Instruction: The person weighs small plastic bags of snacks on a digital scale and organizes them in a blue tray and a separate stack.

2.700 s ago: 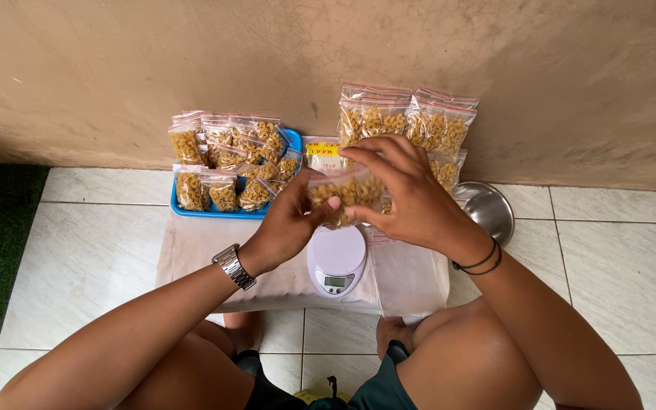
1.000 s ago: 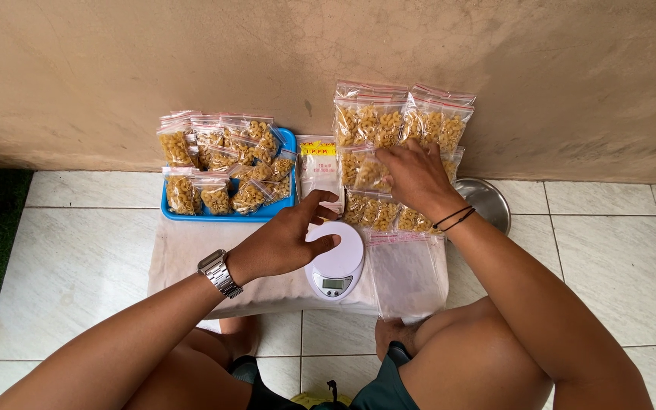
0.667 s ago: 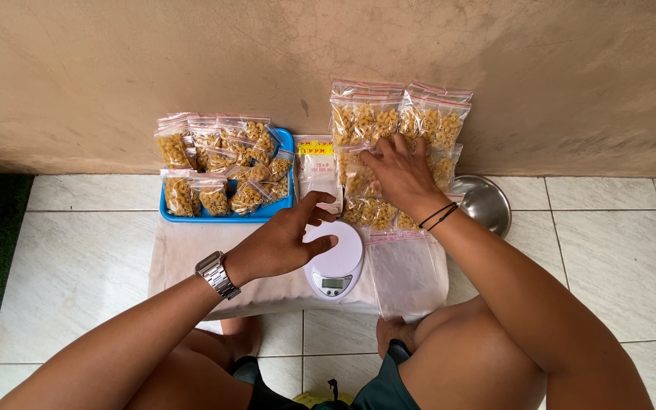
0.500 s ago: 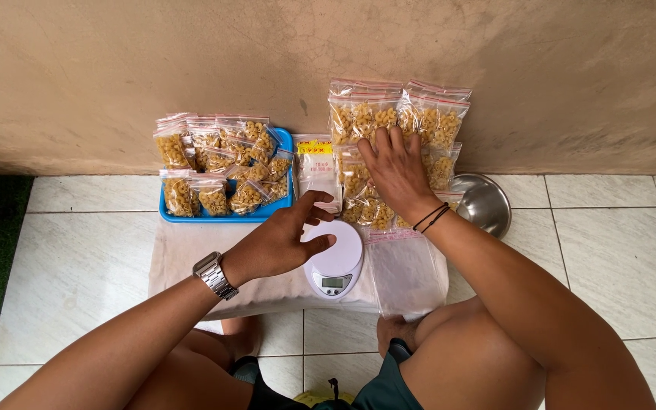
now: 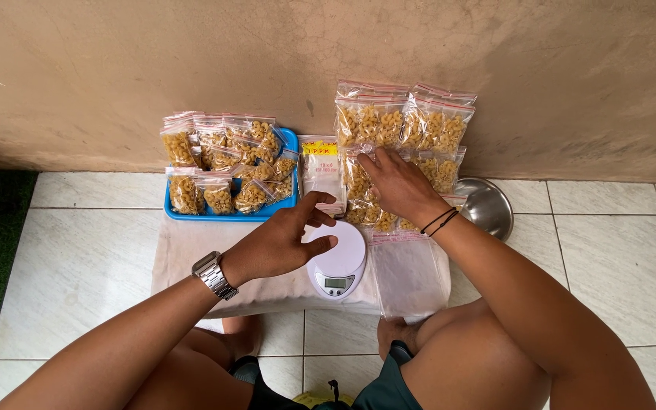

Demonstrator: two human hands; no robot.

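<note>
My right hand [image 5: 396, 182] rests palm down, fingers spread, on a stack of clear zip bags of macaroni [image 5: 366, 125] leaning against the wall; it grips nothing. My left hand [image 5: 286, 239], with a metal watch on the wrist, hovers empty with curled fingers over the left edge of a small white digital scale [image 5: 337, 262]. A blue tray [image 5: 292, 144] holding several smaller macaroni bags [image 5: 218, 163] sits to the left. A pack of empty zip bags [image 5: 320, 163] stands between the tray and the stack.
A large empty clear bag [image 5: 410, 273] lies right of the scale on a beige cloth [image 5: 191, 250]. A steel bowl [image 5: 487, 205] sits on the tiled floor at the right. My knees are below the cloth. Green matting lies at far left.
Both hands held a filled bag above the scale 2.7 s ago. My right hand has since laid it on the stack and pressed it there; my left hand lowered beside the scale.
</note>
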